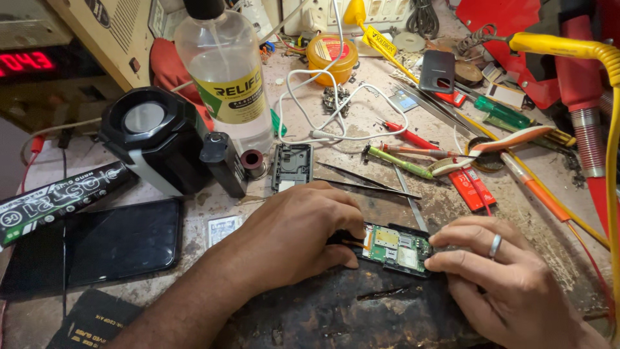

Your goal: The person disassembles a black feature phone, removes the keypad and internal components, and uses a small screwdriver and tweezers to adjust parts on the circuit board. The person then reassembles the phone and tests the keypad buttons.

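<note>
A small green circuit board (pixel 398 249) with metal shields lies on a worn dark mat (pixel 361 310) near the front of the bench. My left hand (pixel 297 229) curls over the board's left end, its fingers pinching a thin dark tool against that edge. My right hand (pixel 500 271), a ring on one finger, steadies the board's right end with thumb and fingertips. A grey plastic phone shell (pixel 292 167) rests just beyond my left hand, beside black tweezers (pixel 361 182).
A black phone (pixel 103 245) lies face up at left, near a black microscope-like lamp head (pixel 152 139) and a clear solvent bottle (pixel 226 71). Screwdrivers (pixel 403 161), a white cable (pixel 336 106), an orange flux tin (pixel 331 58) and red packets (pixel 471 187) crowd the back and right.
</note>
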